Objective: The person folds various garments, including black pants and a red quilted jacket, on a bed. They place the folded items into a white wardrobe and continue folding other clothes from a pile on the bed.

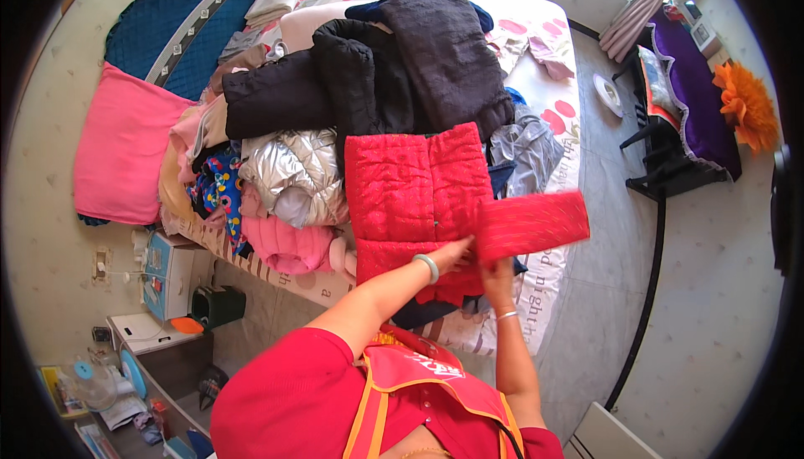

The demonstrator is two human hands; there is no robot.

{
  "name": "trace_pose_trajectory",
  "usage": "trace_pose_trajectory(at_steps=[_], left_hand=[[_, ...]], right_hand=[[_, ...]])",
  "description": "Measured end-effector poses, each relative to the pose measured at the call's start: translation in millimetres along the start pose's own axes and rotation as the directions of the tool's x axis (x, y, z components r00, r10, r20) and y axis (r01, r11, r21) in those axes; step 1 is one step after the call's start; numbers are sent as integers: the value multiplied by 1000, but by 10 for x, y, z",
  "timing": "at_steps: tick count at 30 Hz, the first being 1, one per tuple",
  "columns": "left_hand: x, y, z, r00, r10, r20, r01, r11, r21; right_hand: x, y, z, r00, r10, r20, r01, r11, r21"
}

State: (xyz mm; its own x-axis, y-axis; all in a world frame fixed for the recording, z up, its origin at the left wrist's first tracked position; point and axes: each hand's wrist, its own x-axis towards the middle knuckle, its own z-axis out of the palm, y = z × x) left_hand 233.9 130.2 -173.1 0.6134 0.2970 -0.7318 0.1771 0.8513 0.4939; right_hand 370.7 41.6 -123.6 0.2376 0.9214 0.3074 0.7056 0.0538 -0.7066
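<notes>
A red quilted garment (pixel 402 189) with small yellow flecks lies spread over the pile on the bed. Its sleeve-like part (pixel 534 223) sticks out to the right, blurred. My right hand (pixel 498 273) is at the lower edge of that part and seems to grip it, with the fingers mostly hidden beneath the cloth. My left hand (pixel 453 257), with a pale bangle at the wrist, touches the garment just to the left; whether it pinches the cloth is unclear. Beyond the garment lie a black padded jacket (pixel 370 82) and a dark fleece-like textile (pixel 440 50). A silver puffer jacket (pixel 298 173) rests to its left.
More clothes, among them a pink puffer garment (pixel 289 245) and grey clothing (pixel 527 145), cover the bed (pixel 553 258). A pink cloth (pixel 125 151) drapes over the headboard. At left are a white bedside cabinet (pixel 182 270) and dark bin (pixel 220 306); a black chair (pixel 666 164) stands right.
</notes>
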Motion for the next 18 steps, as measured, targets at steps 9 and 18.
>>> trace_pose_trajectory(at_steps=[9, 18], left_hand=[[-887, -714, -1363, 905, 415, -96, -426, 869, -254], [-1557, -343, -1353, 896, 317, -311, -438, 511, -740]], right_hand=[[-241, -41, 308, 933, 1, 359, 87, 969, -229], [-274, 27, 316, 919, 30, 393, 81, 962, -262]])
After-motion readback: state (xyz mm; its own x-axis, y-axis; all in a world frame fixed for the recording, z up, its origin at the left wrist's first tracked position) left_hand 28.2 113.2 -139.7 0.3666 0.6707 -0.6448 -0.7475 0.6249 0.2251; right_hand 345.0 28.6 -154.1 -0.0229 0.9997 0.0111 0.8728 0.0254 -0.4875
